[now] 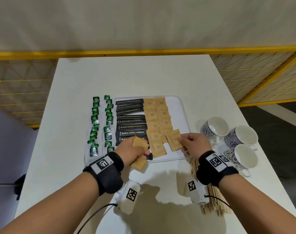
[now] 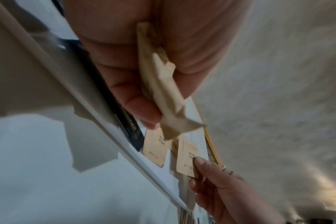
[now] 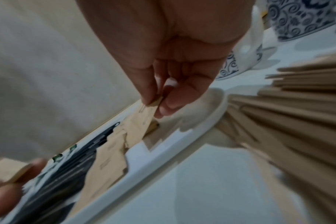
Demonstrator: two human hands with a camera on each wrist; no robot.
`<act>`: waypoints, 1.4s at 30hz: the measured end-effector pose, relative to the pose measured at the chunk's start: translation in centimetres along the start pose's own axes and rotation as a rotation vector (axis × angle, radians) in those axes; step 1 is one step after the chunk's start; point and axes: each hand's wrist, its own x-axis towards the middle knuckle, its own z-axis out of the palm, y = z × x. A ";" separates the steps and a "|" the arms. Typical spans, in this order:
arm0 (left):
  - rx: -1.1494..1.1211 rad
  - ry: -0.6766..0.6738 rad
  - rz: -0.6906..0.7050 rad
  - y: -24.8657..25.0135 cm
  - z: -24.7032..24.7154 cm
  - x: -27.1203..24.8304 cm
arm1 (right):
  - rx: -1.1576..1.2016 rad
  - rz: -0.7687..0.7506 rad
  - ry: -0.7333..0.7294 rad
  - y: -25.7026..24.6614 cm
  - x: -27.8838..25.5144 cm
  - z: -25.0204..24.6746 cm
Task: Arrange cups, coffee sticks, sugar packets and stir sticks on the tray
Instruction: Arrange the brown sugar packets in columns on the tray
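Note:
A white tray (image 1: 183, 107) holds a column of black coffee sticks (image 1: 131, 121) and two columns of brown sugar packets (image 1: 158, 115). My left hand (image 1: 143, 150) grips a small stack of sugar packets (image 2: 161, 91) over the tray's near edge. My right hand (image 1: 181, 140) pinches one sugar packet (image 1: 174, 141) by its corner, low over the near end of the right sugar column. Three blue-patterned cups (image 1: 216, 127) stand on the table right of the tray. A pile of wooden stir sticks (image 1: 213, 205) lies under my right wrist.
Two rows of green tea bags (image 1: 101, 124) lie on the table left of the tray. The tray's right strip (image 1: 179, 115) beside the sugar is bare. A yellow mesh fence (image 1: 255, 76) runs behind the white table.

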 end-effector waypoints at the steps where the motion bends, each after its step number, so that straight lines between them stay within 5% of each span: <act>1: 0.013 -0.027 -0.019 -0.2 -0.2 0.0 | 0.020 0.029 0.003 0.2 0.3 -0.1; 6: 0.111 -0.099 -0.068 -0.9 -0.9 -0.4 | 0.029 0.078 0.023 1.2 0.7 0.9; 11: 0.127 -0.070 -0.063 -1.5 -1.3 -0.3 | -0.295 -0.039 0.015 1.8 0.8 0.9; 18: 0.131 -0.029 -0.035 -0.9 -1.4 -0.2 | -0.385 -0.037 -0.006 1.5 0.9 0.8; 42: 0.059 0.121 0.063 2.3 1.2 1.3 | -0.196 -0.109 0.029 -0.3 1.6 2.0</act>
